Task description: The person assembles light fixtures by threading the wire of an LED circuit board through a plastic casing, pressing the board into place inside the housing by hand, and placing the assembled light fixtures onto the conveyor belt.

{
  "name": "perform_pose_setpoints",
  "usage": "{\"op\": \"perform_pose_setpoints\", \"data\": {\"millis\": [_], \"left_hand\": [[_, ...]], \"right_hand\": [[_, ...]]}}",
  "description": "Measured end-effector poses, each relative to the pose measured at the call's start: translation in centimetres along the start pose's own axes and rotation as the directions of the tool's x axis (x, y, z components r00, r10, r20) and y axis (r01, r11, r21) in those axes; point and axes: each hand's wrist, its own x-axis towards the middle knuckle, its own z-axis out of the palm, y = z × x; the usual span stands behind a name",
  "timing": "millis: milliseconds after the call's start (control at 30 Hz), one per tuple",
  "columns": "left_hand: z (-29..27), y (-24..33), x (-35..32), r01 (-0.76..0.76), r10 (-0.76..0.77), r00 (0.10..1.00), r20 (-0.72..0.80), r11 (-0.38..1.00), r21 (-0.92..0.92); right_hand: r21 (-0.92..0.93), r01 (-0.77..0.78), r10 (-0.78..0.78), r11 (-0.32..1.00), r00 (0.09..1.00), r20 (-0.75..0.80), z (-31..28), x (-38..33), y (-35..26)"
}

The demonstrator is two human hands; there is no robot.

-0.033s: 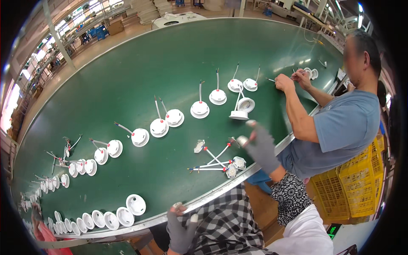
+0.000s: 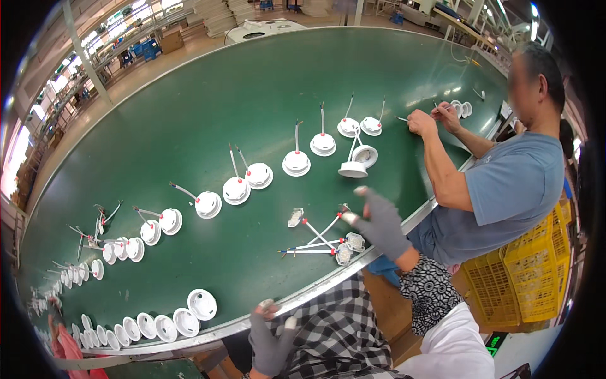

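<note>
Right hand (image 2: 382, 222) in a grey fingerless glove hovers over the green worktop (image 2: 252, 95), fingers (image 2: 362, 190) spread open, holding nothing. Just below-left of those fingers lies a loose cluster of white wired parts (image 2: 325, 240): thin leads with red tips, small round pieces, one clear piece (image 2: 295, 217) a bit further left. Left hand (image 2: 271, 341), same glove, sits at the near metal edge (image 2: 303, 300), fingers loosely curled; can't tell if it pinches anything, looks empty.

Risks, judged: the leads cross each other, so grabbing one may drag the others along or snag. The cluster sits near the worktop edge; a sweep of the open hand could knock small pieces off onto the lap. Glove fabric may dull the pinch on such thin wires.

Beyond the fingers, a white round housing (image 2: 358, 158) lies tipped against another; a careless reach could roll it. A co-worker's hands (image 2: 435, 117) work well apart, far right. A row of white caps (image 2: 189, 312) lies left of the left hand.
</note>
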Motion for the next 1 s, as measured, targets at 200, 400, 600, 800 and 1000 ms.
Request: {"op": "perform_pose_setpoints", "data": {"millis": [200, 400, 600, 800, 1000], "left_hand": [[0.8, 2.2, 1.3, -0.259, 0.254, 0.962, 0.103, 0.965, 0.035], [-2.2, 5.5, 4.2, -0.448, 0.439, 0.894, 0.089, 0.868, 0.214], [-2.6, 8.1, 8.3, -0.562, 0.556, 0.822, 0.125, 0.755, 0.338], [-3.3, 7.1, 7.6, -0.490, 0.485, 0.869, 0.101, 0.813, 0.313], [-5.0, 6.2, 6.6, -0.202, 0.312, 0.896, 0.316, 0.920, -0.336]], "right_hand": [[-0.201, 0.240, -0.273, 0.950, 0.949, -0.160, 0.2, 1.8, -0.1], [-0.325, 0.451, -0.552, 0.831, 0.743, -0.379, -3.1, 0.7, -3.1], [-0.422, 0.569, -0.701, 0.706, 0.650, -0.295, -1.8, 0.6, -4.4], [0.027, 0.444, -0.378, 0.895, 0.791, -0.482, -3.9, 1.2, -6.7], [0.942, 0.017, -0.468, 0.336, 0.871, 0.151, -1.7, -3.0, -9.5]]}}
